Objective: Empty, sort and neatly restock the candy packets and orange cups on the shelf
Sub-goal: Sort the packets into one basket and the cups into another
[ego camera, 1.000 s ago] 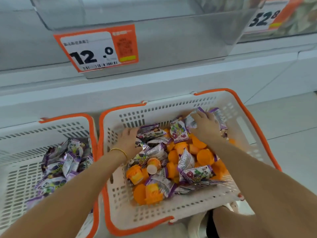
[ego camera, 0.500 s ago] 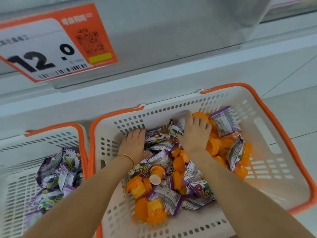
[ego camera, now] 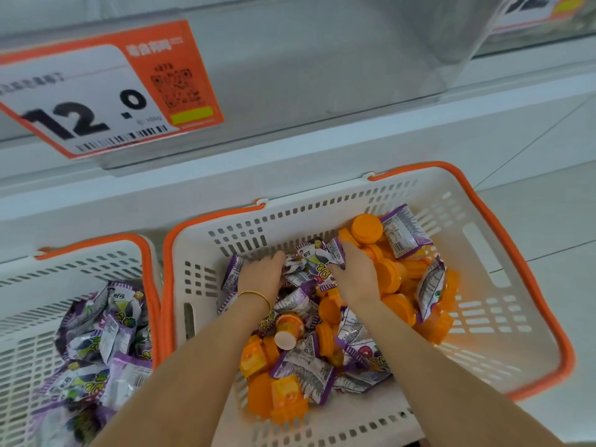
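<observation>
gathering now: the left grip and right grip, spread apart on the pile a second ago, have drawn together in the right basket, bunching candy packets between them. the right grip's fingers curl round a packet; the left grip's fingertips are buried, so i cannot tell its hold. orange cups lie just beside. the left basket holds only packets, so a lift across looks next.

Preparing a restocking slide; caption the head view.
Left hand presses and right hand grips candy packets in the mixed basket among orange cups; the neighbouring basket holds only packets.
</observation>
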`<state>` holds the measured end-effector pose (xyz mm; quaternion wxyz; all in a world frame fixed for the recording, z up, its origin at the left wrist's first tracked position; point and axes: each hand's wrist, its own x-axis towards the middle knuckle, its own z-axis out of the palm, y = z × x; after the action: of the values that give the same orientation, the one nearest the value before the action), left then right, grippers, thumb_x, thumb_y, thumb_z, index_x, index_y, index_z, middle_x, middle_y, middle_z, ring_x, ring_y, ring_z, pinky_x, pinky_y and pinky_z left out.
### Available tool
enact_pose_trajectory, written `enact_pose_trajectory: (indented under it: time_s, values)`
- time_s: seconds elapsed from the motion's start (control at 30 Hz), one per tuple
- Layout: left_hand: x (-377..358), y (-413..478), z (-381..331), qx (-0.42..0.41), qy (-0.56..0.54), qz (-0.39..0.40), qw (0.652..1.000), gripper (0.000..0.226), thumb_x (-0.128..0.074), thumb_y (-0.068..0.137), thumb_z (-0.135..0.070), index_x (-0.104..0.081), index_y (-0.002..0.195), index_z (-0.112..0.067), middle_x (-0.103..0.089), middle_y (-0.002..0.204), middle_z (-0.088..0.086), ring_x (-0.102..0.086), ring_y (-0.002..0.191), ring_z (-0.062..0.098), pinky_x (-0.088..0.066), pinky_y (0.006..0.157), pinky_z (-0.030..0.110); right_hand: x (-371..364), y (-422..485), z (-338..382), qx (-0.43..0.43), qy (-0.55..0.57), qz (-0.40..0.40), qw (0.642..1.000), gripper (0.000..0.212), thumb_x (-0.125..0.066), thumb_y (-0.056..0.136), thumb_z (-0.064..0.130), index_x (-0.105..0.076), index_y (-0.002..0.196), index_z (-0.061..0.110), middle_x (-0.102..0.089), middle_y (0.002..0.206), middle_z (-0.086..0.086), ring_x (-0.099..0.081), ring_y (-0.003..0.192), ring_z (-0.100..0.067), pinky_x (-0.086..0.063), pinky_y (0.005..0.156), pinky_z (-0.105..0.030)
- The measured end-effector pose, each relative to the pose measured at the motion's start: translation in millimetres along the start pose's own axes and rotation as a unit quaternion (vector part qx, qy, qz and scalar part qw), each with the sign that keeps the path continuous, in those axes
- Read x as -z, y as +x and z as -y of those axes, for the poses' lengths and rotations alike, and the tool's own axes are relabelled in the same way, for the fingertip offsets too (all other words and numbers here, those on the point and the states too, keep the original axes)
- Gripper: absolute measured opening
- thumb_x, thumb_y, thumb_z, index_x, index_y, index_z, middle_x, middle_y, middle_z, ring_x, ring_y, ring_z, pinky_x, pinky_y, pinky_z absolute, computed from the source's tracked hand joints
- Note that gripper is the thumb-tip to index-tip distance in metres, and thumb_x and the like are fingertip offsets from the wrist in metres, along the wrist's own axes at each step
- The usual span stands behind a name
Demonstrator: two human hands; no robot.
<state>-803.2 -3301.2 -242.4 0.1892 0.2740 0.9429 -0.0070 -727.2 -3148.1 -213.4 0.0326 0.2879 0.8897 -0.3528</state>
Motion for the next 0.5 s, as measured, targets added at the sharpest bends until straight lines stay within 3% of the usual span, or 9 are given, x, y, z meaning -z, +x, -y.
enact_pose_trajectory:
  time_s: [0.1,0.2,0.3,0.37,0.43,0.5]
  values:
    - [9,-9,5,0.010,-0.084,-0.020,0.996,0.030,-0.049,0.092,-0.012,-0.043,0.121,-0.015,-0.063,0.100,0.013,-0.062,0.091,0.034,-0.050,0.074,0.041,3,-7,5,-0.021,0.054,-0.023,0.998,0.036,-0.061,0.092,0.013,-0.053,0.126,0.007,-0.063,0.118,-0.009,-0.059,0.107,-0.025,-0.048,0.083,-0.031]
    - [33,-27,8,0.022,-0.176,-0.070,0.982,0.026,-0.050,0.092,-0.016,-0.048,0.118,-0.018,-0.066,0.098,0.012,-0.062,0.091,0.032,-0.050,0.074,0.038,11,-10,8,-0.095,0.147,-0.063,0.983,0.034,-0.061,0.092,0.015,-0.057,0.123,0.003,-0.063,0.098,-0.011,-0.060,0.090,-0.026,-0.046,0.072,-0.032]
    - [68,-54,19,0.026,-0.257,-0.132,0.957,0.032,-0.053,0.091,-0.015,-0.051,0.122,-0.021,-0.068,0.099,0.006,-0.064,0.089,0.027,-0.051,0.074,0.033,24,-16,15,-0.203,0.366,-0.065,0.906,0.024,-0.062,0.091,0.012,-0.060,0.109,-0.003,-0.059,0.083,-0.011,-0.059,0.076,-0.022,-0.046,0.065,-0.035]
    - [94,-78,28,0.048,-0.343,-0.156,0.925,0.036,-0.058,0.088,-0.009,-0.052,0.122,-0.019,-0.068,0.093,0.005,-0.064,0.085,0.023,-0.051,0.073,0.028,32,-28,25,-0.221,0.453,-0.042,0.863,0.010,-0.060,0.091,0.006,-0.061,0.101,0.002,-0.061,0.081,-0.007,-0.059,0.072,-0.018,-0.050,0.064,-0.032]
    - [116,-105,42,0.081,-0.425,-0.185,0.882,0.031,-0.064,0.085,-0.004,-0.051,0.109,-0.016,-0.060,0.085,-0.003,-0.058,0.077,0.014,-0.042,0.064,0.017,36,-41,41,-0.192,0.448,-0.017,0.873,0.009,-0.060,0.091,0.004,-0.062,0.099,0.005,-0.064,0.083,-0.009,-0.061,0.073,-0.021,-0.053,0.065,-0.037]
    - [130,-131,61,0.126,-0.491,-0.212,0.836,0.033,-0.070,0.082,-0.009,-0.052,0.110,-0.012,-0.057,0.091,-0.002,-0.054,0.083,0.014,-0.037,0.069,0.018,34,-54,62,-0.152,0.435,0.006,0.887,0.014,-0.061,0.090,0.004,-0.063,0.104,0.003,-0.066,0.089,-0.015,-0.064,0.078,-0.027,-0.056,0.074,-0.046]
